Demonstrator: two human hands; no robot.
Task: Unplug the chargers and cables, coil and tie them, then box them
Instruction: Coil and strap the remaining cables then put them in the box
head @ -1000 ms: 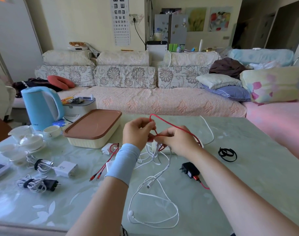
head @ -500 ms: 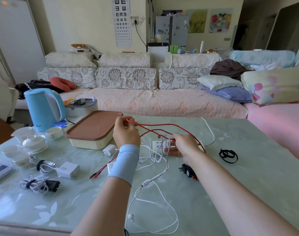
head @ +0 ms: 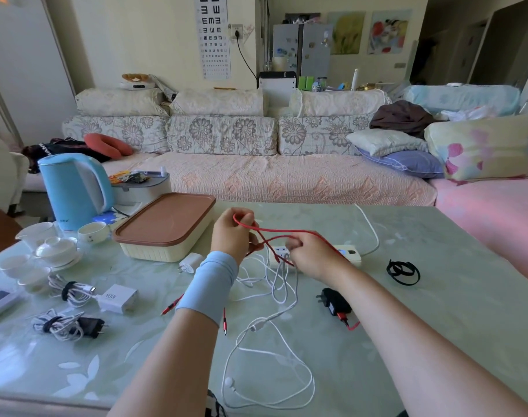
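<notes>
Red cable [head: 274, 233] now tauter between both hands, right hand [head: 313, 255] nearer.

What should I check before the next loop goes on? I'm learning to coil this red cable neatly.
1. Loop held in left hand: ok, red cable pinched at the top.
2. Right hand on the cable: ok.
3. Cable clear of the white cables: not ok, it crosses them near the power strip.
4. Black charger unplugged: ok, lying on the table.
5. Tie at hand: ok, black strap lies right.
6. Lidded box open: not ok.
</notes>
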